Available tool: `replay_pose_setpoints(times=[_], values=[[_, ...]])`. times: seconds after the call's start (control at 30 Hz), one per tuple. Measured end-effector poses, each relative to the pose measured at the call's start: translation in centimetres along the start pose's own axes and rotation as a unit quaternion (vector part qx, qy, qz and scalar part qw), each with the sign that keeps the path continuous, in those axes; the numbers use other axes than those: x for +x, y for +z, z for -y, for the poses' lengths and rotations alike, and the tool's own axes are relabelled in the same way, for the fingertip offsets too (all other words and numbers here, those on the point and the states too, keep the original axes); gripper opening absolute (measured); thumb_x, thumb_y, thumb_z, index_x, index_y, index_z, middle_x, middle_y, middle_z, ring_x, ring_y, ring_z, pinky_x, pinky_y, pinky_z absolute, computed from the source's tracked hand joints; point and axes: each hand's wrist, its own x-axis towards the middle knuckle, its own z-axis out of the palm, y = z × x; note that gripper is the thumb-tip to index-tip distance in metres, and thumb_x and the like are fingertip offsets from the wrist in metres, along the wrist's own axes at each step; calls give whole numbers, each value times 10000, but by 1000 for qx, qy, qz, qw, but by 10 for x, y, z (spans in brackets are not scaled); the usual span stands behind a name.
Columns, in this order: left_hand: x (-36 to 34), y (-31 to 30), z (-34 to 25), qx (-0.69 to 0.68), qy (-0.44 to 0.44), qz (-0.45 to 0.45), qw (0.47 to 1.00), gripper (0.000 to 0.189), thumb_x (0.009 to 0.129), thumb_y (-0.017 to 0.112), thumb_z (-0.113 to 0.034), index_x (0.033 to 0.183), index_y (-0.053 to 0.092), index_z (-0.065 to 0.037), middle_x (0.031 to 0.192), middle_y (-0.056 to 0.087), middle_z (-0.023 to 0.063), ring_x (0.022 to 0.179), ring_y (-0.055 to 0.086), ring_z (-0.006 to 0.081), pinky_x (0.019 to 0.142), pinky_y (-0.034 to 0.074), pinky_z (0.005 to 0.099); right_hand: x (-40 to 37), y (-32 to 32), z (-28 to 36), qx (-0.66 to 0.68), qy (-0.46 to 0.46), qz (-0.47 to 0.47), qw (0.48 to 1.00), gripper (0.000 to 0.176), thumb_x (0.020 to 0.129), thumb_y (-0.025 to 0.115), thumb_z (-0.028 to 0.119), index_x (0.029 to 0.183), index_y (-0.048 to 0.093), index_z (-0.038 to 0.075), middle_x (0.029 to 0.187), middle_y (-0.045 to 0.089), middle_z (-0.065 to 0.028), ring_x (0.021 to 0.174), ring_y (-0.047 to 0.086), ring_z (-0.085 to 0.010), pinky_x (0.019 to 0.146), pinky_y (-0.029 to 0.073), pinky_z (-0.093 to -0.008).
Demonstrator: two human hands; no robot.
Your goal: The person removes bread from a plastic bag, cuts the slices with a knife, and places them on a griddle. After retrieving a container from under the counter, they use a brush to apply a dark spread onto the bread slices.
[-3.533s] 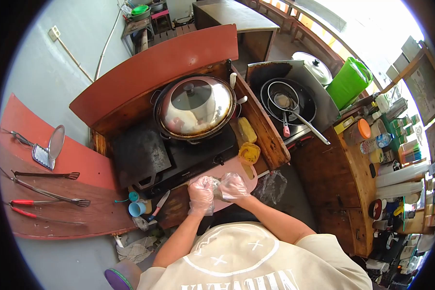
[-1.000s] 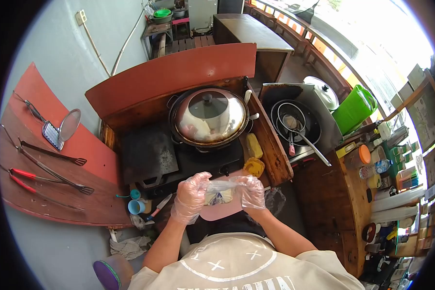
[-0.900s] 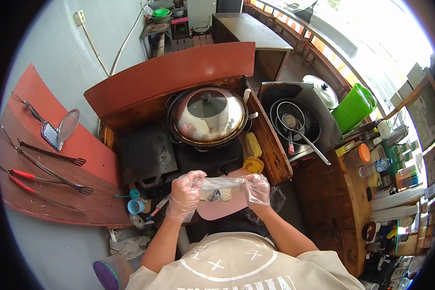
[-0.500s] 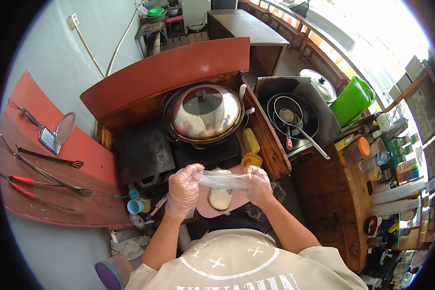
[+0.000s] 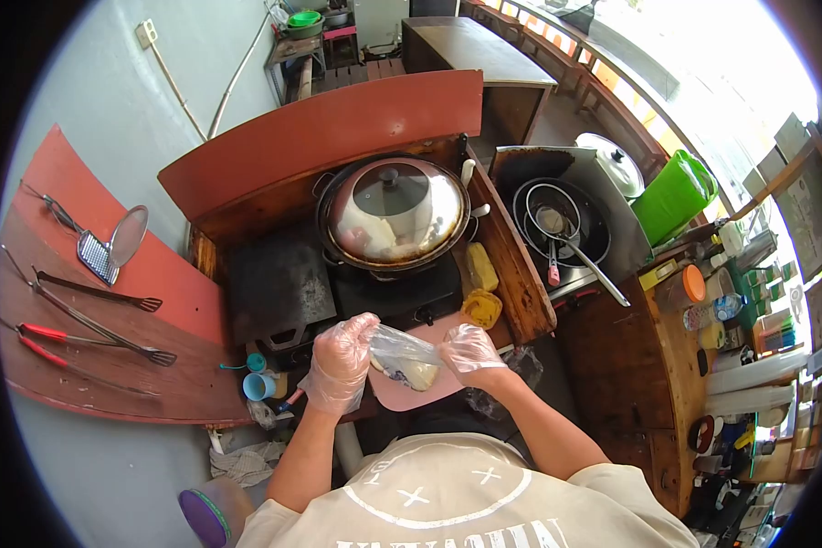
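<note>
A clear plastic bag (image 5: 400, 345) is stretched between my two hands, above a pink board (image 5: 399, 395). My left hand (image 5: 340, 361), in a thin clear glove, grips the bag's left end. The other end is pinched by my right hand (image 5: 470, 350), gloved the same way and a little lower. Beneath the bag a pale, roundish item (image 5: 417, 375) lies on the board, partly covered from view. A yellow tub (image 5: 480, 310) stands just beyond my right hand.
Behind the board, a large lidded pan (image 5: 395, 215) sits on a stove, beside a dark griddle (image 5: 283, 279). A wok with strainers (image 5: 553, 219) is at the right. Tongs (image 5: 73, 340) hang at the left. A blue cup (image 5: 258, 387) stands near my left forearm.
My right hand has moved slightly left and down, turning inward. The bag now slants down to the right and hangs wider. The view has shifted slightly.
</note>
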Motion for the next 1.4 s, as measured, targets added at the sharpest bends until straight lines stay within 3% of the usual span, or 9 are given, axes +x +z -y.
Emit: replay_pose_setpoints(times=[0.27, 0.57, 0.63, 0.67, 0.83, 1.1, 1.23, 1.3, 1.4], values=[[-11, 4, -33, 95, 258, 42, 961, 321, 798, 799, -93, 1084, 679, -15, 1031, 712, 158, 1041, 690, 351, 946, 559, 450, 11, 7, 11, 172, 148, -127, 966, 184, 962, 615, 50, 787, 562, 64, 731, 527, -139, 696, 535, -350, 630, 398, -458], [-11, 14, -15, 285, 51, 448, 846, 188, 904, 648, -160, 945, 757, -13, 774, 719, 190, 793, 743, 336, 752, 593, 461, 12, 5, 17, 231, 381, -184, 876, 177, 978, 669, 161, 882, 637, 16, 798, 670, -168, 725, 649, -314, 680, 507, -422], [-6, 10, -4, 68, 280, 333, 898, 224, 960, 600, -164, 984, 764, -14, 842, 732, 220, 811, 738, 378, 771, 587, 471, 17, -1, 25, 201, 340, -170, 903, 187, 965, 684, 160, 868, 631, 9, 776, 658, -170, 705, 635, -313, 669, 502, -422], [-9, 17, -8, -106, 8, 301, 948, 277, 1015, 554, -193, 1122, 743, -22, 966, 707, 281, 923, 710, 417, 818, 578, 448, 17, 7, 24, 239, 314, -171, 903, 156, 955, 691, 154, 894, 624, 27, 784, 646, -162, 710, 629, -329, 663, 493, -433], [-51, 107, 87, 10, -174, 453, 874, 408, 1087, 480, -296, 1382, 580, -31, 1274, 665, 192, 1259, 628, 265, 1029, 516, 381, 31, 21, 56, 270, 175, -158, 934, 99, 950, 672, 114, 922, 597, 56, 803, 613, -149, 720, 609, -346, 649, 474, -439], [-69, 93, 57, -212, -238, 227, 920, 453, 1015, 583, -246, 1402, 541, -14, 1285, 656, 181, 1271, 617, 262, 1055, 500, 381, 60, 21, 176, 188, -203, 22, 961, 135, 851, 615, 177, 771, 611, 68, 849, 554, -107, 807, 625, -299, 686, 530, -403], [-47, 88, 32, -392, -287, 48, 873, 497, 979, 635, -221, 1412, 521, -6, 1291, 652, 176, 1277, 611, 261, 1068, 492, 380, 62, 76, 209, 302, -284, -56, 908, 170, 828, 630, 194, 725, 599, 62, 812, 537, -103, 788, 616, -297, 683, 520, -397], [-33, 87, 21, -464, -288, -36, 837, 523, 961, 661, -209, 1417, 512, -2, 1294, 649, 174, 1280, 608, 260, 1074, 488, 380, 65, 126, 220, 521, -355, 58, 774, 165, 831, 642, 174, 715, 593, 68, 853, 568, -112, 822, 612, -288, 715, 519, -392], [-14, 84, 5, -531, -263, -115, 797, 565, 934, 700, -190, 1425, 497, 4, 1298, 646, 170, 1284, 604, 259, 1084, 481, 380, 71, 0, 184, 403, -351, -19, 845, 121, 902, 653, 157, 935, 637, 42, 874, 618, -117, 715, 607, -297, 650, 529, -423]])
